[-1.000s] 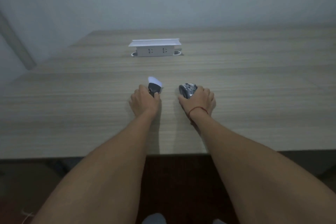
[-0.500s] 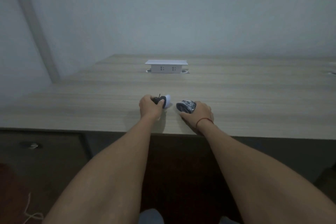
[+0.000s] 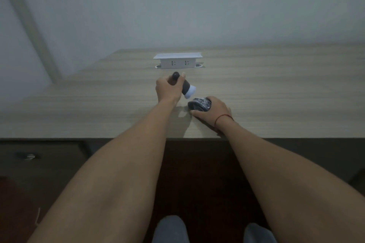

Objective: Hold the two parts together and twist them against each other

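Both hands hold small objects above the near part of the desk [image 3: 79, 108].

Left hand [image 3: 167, 89] has its fingers curled round a dark-handled tool [image 3: 182, 84], lifted off the desk and tilted, white round head pointing down-right. Right hand [image 3: 214, 111] rests on the desk, fingers wrapped over a dark, glossy rounded object [image 3: 199, 104], possibly a small device; dim light hides detail. White head sits just above that object, apart. White socket box [image 3: 178, 61] stands further back.
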The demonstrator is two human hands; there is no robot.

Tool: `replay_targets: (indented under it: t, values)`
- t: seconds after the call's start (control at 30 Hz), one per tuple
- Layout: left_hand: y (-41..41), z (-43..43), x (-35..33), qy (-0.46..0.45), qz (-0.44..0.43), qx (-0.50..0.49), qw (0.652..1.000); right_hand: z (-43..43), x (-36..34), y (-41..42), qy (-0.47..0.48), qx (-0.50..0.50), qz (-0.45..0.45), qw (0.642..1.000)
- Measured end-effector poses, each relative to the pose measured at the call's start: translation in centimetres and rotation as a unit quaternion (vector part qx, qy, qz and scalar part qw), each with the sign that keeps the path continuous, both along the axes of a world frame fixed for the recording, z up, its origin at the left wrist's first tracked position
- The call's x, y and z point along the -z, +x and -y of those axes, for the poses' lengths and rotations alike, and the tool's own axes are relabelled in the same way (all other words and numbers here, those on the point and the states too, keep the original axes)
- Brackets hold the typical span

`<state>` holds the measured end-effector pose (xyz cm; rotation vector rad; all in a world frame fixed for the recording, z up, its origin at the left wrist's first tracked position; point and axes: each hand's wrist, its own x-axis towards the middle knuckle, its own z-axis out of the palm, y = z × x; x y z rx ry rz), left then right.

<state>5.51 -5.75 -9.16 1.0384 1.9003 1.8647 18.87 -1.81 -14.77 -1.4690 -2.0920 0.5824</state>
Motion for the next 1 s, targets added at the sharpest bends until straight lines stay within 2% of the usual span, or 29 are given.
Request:
replay_targets:
  t: [0.13, 0.2, 0.3, 0.57, 0.8, 0.93, 1.0]
  values:
    - [0.6, -0.8, 1.1, -0.035, -0.108, 0.046, 0.992, -0.4, 0.3, -0.2, 0.007, -0.005, 0.003, 1.000]
    - [0.4, -1.0, 2.0, -0.070, -0.186, 0.032, 0.980, -0.3, 0.3, -0.2, 0.017, -0.006, 0.002, 1.000]
    - [-0.3, -0.7, 3.4, -0.115, -0.239, -0.006, 0.964, -0.4, 0.5, -0.1, 0.025, -0.006, -0.003, 1.000]
    - [0.0, -0.1, 1.9, -0.019, -0.196, -0.013, 0.980, 0.1, 0.2, 0.0, 0.002, -0.001, -0.051, 0.999]
    - [-0.1, -0.7, 3.9, -0.091, -0.232, -0.023, 0.968, 0.4, 0.1, 0.5, 0.011, -0.013, -0.057, 0.998]
    - [1.3, -0.5, 2.3, -0.017, -0.213, -0.003, 0.977, 0.6, 0.0, 0.4, 0.007, -0.005, -0.051, 0.999]
    - [2.2, -0.5, 2.8, -0.018, -0.199, 0.008, 0.980, 0.6, -0.1, 0.4, 0.005, -0.001, -0.057, 0.998]
